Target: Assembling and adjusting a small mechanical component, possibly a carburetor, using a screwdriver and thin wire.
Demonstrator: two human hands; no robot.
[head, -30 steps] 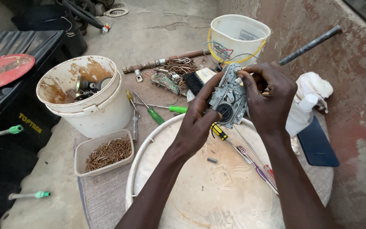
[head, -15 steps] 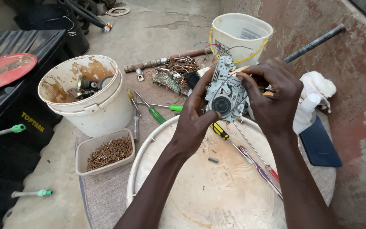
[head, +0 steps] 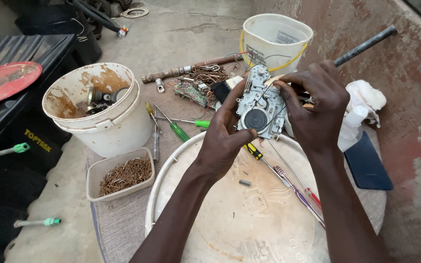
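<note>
1. here, the left hand [head: 222, 139] grips the grey metal mechanism [head: 260, 106], fingers curled on its left edge.
2. the right hand [head: 317, 114] pinches its right edge, fingers narrow.
3. below the fingers lies a round white lid [head: 230, 214]; left of them, a stained white bucket [head: 98, 114].

Metal mechanism [head: 260, 104] held between left hand [head: 225, 136] and right hand [head: 315, 109], above round tray [head: 230, 219]. Screwdrivers [head: 293, 187] on tray. Bucket [head: 98, 114] left; nail tub [head: 120, 175] before it. Circuit board [head: 193, 90] behind.

bright, even daylight | soft faint shadows | sharp focus (edges slightly bowed) | no glare
</note>
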